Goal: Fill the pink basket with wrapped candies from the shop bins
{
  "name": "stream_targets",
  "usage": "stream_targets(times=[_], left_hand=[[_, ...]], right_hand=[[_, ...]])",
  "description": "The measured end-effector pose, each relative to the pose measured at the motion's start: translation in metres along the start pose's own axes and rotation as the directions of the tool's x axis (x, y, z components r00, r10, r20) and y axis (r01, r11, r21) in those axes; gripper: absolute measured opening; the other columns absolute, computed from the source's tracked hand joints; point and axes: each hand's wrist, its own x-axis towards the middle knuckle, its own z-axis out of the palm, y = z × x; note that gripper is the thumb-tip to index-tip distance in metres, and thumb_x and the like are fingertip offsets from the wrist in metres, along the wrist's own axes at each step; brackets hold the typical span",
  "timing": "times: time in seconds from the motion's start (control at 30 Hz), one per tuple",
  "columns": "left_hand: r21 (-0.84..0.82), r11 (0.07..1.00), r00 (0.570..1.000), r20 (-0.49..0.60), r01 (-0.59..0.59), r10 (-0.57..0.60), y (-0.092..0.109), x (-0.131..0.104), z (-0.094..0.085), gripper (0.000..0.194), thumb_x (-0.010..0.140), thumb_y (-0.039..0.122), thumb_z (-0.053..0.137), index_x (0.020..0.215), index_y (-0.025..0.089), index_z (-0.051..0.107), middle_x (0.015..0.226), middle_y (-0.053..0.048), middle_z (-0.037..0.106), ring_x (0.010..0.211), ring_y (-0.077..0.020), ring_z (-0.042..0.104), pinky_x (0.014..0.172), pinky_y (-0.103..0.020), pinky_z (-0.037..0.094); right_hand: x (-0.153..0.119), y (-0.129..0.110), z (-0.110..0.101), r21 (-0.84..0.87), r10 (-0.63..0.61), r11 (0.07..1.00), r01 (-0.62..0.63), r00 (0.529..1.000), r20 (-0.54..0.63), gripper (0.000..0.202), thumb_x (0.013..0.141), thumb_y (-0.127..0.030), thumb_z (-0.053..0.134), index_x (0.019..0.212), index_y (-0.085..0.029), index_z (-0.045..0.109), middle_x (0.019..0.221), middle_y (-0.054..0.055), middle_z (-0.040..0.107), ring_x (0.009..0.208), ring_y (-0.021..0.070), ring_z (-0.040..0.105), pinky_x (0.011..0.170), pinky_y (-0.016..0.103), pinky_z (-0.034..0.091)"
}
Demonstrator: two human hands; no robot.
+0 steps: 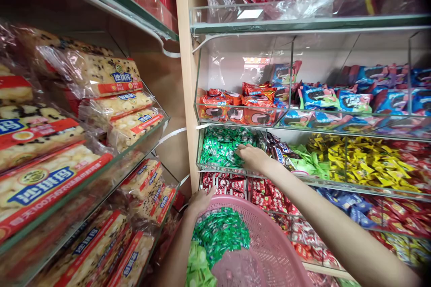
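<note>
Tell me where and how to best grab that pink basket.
I'd grip the pink plastic basket by its right rim, coming from the right, fingers outside and thumb inside. The wrapped candies lie toward its left, leaving that wall bare, and the left hand is at the far left rim.

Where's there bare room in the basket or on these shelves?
Bare mesh shows in the pink basket, right of the dark green sweets. There's open space between the orange packets and the glass shelf above. Yellow packets look crowded.
</note>
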Motion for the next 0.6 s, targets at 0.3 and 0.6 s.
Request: stream_targets(times=[0.3,0.6], left_hand=[[0.023,0.999,0.998,0.049,-0.046,0.045,0.0044,-0.0030,-0.0052,0.088,0.077,0.076,0.012,0.093,0.010,0.069,0.103,-0.021,0.067,0.101,-0.0313,0.061,0.076,-0.031,0.043],[0.005,0.999,0.998,0.033,-0.046,0.046,0.0016,-0.0023,-0.0031,0.086,0.077,0.076,0.013,0.092,0.012,0.069,0.101,-0.019,0.068,0.100,-0.0308,0.061,0.076,-0.030,0.043]], right_hand=[[-0.0068,0.0003,0.0059,-0.028,-0.031,0.999,0.029,0.996,-0.088,0.030,0.083,-0.020,0.058,0.113,-0.016,0.058,0.108,0.014,0.060,0.100,0.0280,0.057,0.074,0.033,0.049],[-0.0025,0.0023,0.0065,0.020,-0.022,0.999,0.026,0.987,-0.157,0.017,0.087,-0.017,0.051,0.102,-0.017,0.059,0.102,0.012,0.063,0.097,0.0227,0.059,0.077,0.028,0.044]])
